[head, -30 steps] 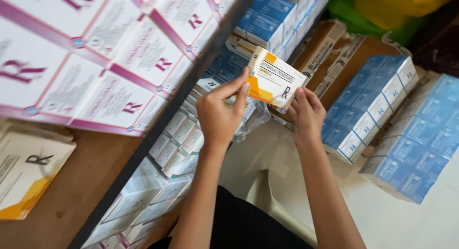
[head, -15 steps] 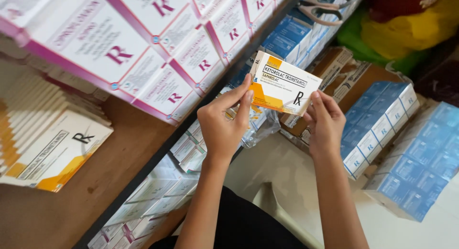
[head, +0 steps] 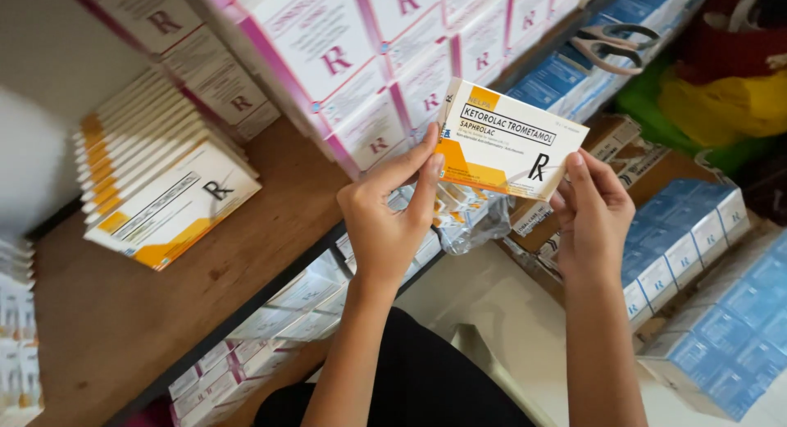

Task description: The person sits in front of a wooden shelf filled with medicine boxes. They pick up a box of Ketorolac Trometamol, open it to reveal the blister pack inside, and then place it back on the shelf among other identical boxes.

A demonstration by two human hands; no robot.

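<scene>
We log two bare forearms entering from the bottom edge, both uncovered as far as the frame shows: no sleeves, cuffs or gloves visible. Left hand point(head: 384, 222) and right hand point(head: 592, 218) carry no rings, watch or bracelets that we can make out. Fingernails are short and unpainted on the fingers point(head: 426, 177) facing the camera. Below the left forearm, and between the two forearms, we see a dark, near-black garment point(head: 418, 378), plain, with no print, seam or fastening discernible; whether it is a top or trousers we cannot tell. No further part of the body is in view.
</scene>
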